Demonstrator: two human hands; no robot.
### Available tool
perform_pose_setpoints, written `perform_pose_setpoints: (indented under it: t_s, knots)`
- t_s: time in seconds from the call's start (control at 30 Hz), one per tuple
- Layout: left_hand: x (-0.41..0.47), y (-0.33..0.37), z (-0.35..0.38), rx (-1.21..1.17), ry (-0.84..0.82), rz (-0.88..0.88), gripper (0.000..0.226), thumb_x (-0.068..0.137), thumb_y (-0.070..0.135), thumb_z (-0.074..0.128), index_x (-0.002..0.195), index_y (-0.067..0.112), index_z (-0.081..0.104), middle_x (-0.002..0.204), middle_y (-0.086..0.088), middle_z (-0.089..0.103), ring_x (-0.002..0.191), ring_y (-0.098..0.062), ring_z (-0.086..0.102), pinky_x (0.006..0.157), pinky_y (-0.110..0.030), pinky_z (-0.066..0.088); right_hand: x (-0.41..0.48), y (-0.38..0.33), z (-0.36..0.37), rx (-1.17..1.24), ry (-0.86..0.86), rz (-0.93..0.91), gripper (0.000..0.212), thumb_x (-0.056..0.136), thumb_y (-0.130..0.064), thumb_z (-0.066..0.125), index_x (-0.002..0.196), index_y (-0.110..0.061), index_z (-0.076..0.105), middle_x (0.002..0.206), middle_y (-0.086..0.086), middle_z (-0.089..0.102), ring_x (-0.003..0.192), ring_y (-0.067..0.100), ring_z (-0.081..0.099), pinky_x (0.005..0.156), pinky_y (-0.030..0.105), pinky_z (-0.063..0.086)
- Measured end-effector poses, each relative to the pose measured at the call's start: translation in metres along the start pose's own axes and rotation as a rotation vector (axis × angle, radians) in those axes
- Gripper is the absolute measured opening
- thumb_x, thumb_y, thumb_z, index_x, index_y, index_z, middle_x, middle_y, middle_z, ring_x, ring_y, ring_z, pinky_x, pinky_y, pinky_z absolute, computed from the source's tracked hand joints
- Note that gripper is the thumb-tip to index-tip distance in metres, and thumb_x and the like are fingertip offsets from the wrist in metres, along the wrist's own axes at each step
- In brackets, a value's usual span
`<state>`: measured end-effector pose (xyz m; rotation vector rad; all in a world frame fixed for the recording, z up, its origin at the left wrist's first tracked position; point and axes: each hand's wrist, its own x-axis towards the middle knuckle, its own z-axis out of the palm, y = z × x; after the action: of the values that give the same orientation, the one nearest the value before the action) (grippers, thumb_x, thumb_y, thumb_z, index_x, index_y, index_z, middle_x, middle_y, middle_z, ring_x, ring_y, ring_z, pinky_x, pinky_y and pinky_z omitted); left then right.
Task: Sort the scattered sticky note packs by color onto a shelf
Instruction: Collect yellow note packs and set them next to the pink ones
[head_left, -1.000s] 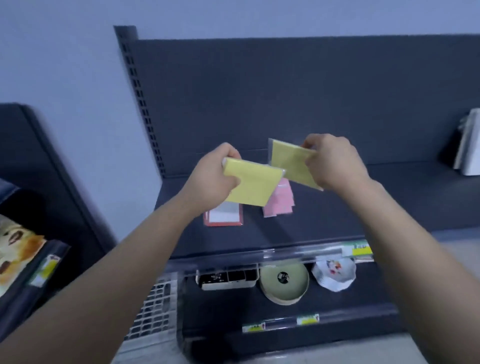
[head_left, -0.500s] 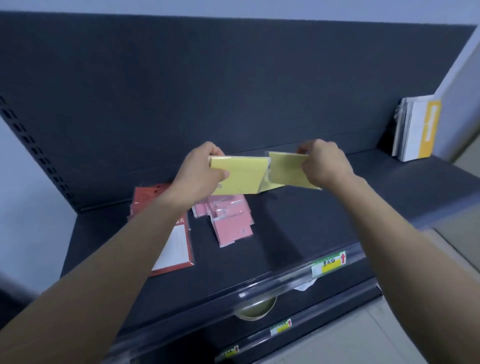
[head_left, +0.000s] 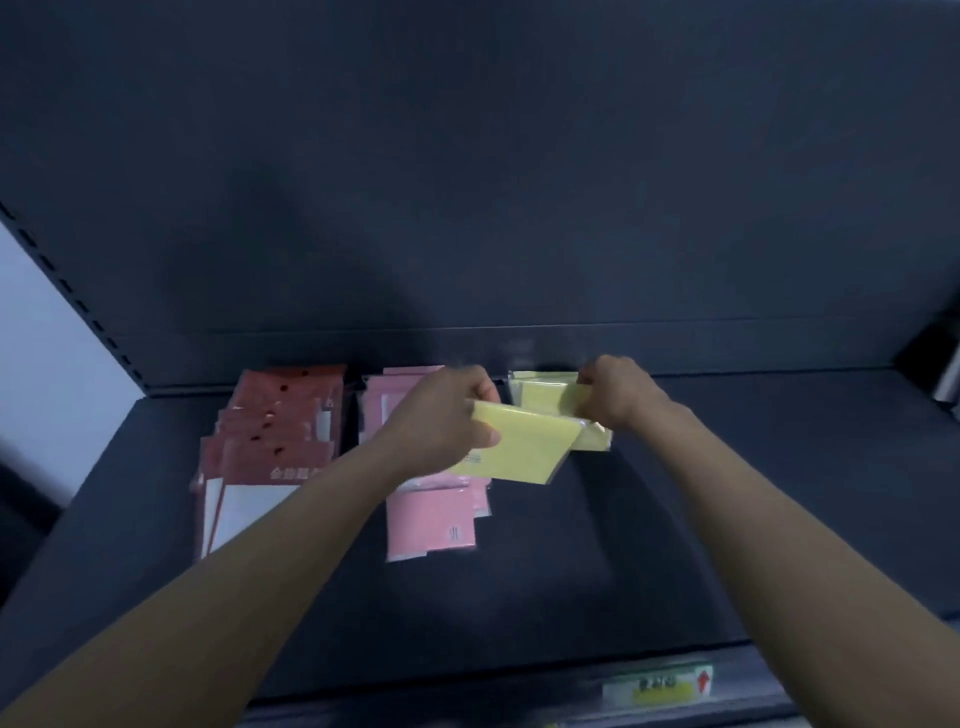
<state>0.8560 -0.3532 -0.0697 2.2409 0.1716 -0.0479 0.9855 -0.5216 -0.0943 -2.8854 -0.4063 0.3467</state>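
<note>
Head view, the only 1 supplied. Lowered and carried toward the back since 0.5 s ago, when held up in mid-air over the middle of the shelf (head_left: 675, 545). Now down low near the back panel (head_left: 467, 208), just right of the pink packs (head_left: 431, 519).

Left hand (head_left: 441, 410): curled, thumb on top, pinching the left edge of 1 yellow pack (head_left: 519, 452). Kept tilted and clear of the shelf, overlapping the upper pink packs from this angle.

Right hand (head_left: 618, 395): curled, pinching the far yellow pack (head_left: 545, 395) at its right edge. Down at or on the shelf surface close to the back. Cannot tell whether already resting there, or whether lying on other yellow ones beneath.

Red packs (head_left: 275, 431) at far left in an overlapping column, apart from both hands.

Judged from that: a 3rd colour column being started right of pink, so red, pink and yellow side by side. Probably next: letting go on the right, then laying the left-hand pack just in front. Worth watching: that pack settling onto pink instead of beside it.
</note>
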Motion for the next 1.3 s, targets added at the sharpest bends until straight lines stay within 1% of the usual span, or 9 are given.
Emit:
perform_pose_setpoints:
  t_s: [0.17, 0.33, 0.53, 0.67, 0.77, 0.9, 1.03, 1.13, 1.3]
  knots:
    - [0.023, 0.011, 0.027, -0.003, 0.021, -0.044, 0.023, 0.075, 0.003, 0.071, 0.078, 0.015, 0.052, 0.068, 0.007, 0.05, 0.054, -0.007, 0.043, 0.045, -0.017, 0.034, 0.031, 0.01, 0.001, -0.021, -0.043, -0.067, 0.03, 0.079, -0.01, 0.064, 0.108, -0.007, 0.063, 0.108, 0.012, 0.063, 0.093, 0.029, 0.061, 0.074, 0.032, 0.053]
    - [0.046, 0.016, 0.048, 0.041, 0.052, -0.084, 0.026, 0.073, 0.004, 0.073, 0.078, 0.014, 0.05, 0.082, -0.002, 0.056, 0.061, -0.013, 0.048, 0.051, -0.023, 0.036, 0.042, 0.024, -0.009, -0.021, -0.097, -0.115, 0.048, 0.076, -0.028, 0.076, 0.114, -0.008, 0.054, 0.113, 0.009, 0.057, 0.102, 0.03, 0.057, 0.071, 0.031, 0.043]
    - [0.073, 0.015, 0.07, 0.22, 0.065, -0.139, 0.027, 0.079, 0.012, 0.071, 0.095, 0.011, 0.049, 0.101, -0.008, 0.057, 0.081, -0.02, 0.049, 0.06, -0.026, 0.035, 0.046, 0.041, -0.036, -0.004, 0.028, -0.144, 0.011, 0.084, -0.006, 0.058, 0.095, -0.005, 0.06, 0.104, 0.015, 0.063, 0.086, 0.032, 0.056, 0.066, 0.03, 0.044]
    - [0.089, 0.014, 0.079, 0.483, 0.116, -0.096, 0.038, 0.082, 0.018, 0.067, 0.114, 0.005, 0.053, 0.119, -0.012, 0.053, 0.108, -0.029, 0.048, 0.087, -0.032, 0.04, 0.031, 0.032, -0.057, 0.003, 0.113, -0.227, 0.016, 0.086, -0.011, 0.058, 0.099, -0.003, 0.064, 0.098, 0.016, 0.064, 0.091, 0.036, 0.06, 0.075, 0.037, 0.052]
    - [0.093, 0.01, 0.083, 0.646, 0.146, -0.088, 0.044, 0.083, 0.026, 0.064, 0.12, 0.008, 0.049, 0.122, -0.012, 0.05, 0.113, -0.03, 0.042, 0.094, -0.036, 0.035, 0.019, 0.021, -0.066, -0.011, 0.141, -0.29, 0.014, 0.088, -0.014, 0.057, 0.096, -0.005, 0.064, 0.097, 0.015, 0.064, 0.09, 0.037, 0.059, 0.076, 0.038, 0.053]
    - [0.083, 0.012, 0.081, 0.722, 0.185, -0.055, 0.045, 0.085, 0.028, 0.062, 0.123, 0.011, 0.045, 0.125, -0.01, 0.046, 0.115, -0.029, 0.041, 0.093, -0.037, 0.033, 0.005, 0.003, -0.075, -0.026, 0.161, -0.352, 0.014, 0.089, -0.017, 0.058, 0.098, -0.008, 0.064, 0.1, 0.014, 0.064, 0.092, 0.037, 0.059, 0.078, 0.038, 0.053]
    - [0.055, 0.017, 0.048, 0.693, 0.323, -0.012, 0.032, 0.089, 0.021, 0.055, 0.118, 0.011, 0.049, 0.122, -0.009, 0.05, 0.113, -0.029, 0.043, 0.09, -0.037, 0.034, -0.011, -0.027, -0.086, -0.08, 0.178, -0.428, 0.019, 0.092, -0.018, 0.056, 0.108, -0.01, 0.063, 0.107, 0.014, 0.064, 0.1, 0.037, 0.059, 0.084, 0.04, 0.052]
    - [0.016, 0.021, 0.005, 0.763, 0.441, 0.035, 0.029, 0.09, 0.021, 0.053, 0.117, 0.012, 0.051, 0.119, -0.008, 0.051, 0.112, -0.029, 0.045, 0.088, -0.038, 0.033, -0.032, -0.063, -0.091, -0.141, 0.203, -0.573, 0.022, 0.092, -0.02, 0.055, 0.111, -0.01, 0.061, 0.108, 0.013, 0.065, 0.101, 0.037, 0.059, 0.085, 0.041, 0.052]
    - [-0.081, 0.018, -0.075, 0.931, 0.656, 0.064, 0.023, 0.079, 0.005, 0.059, 0.101, 0.007, 0.057, 0.094, -0.014, 0.058, 0.089, -0.037, 0.053, 0.072, -0.042, 0.038, -0.09, -0.149, -0.094, -0.233, 0.286, -0.832, 0.026, 0.091, -0.019, 0.057, 0.114, -0.008, 0.059, 0.112, 0.012, 0.06, 0.104, 0.033, 0.056, 0.085, 0.041, 0.049]
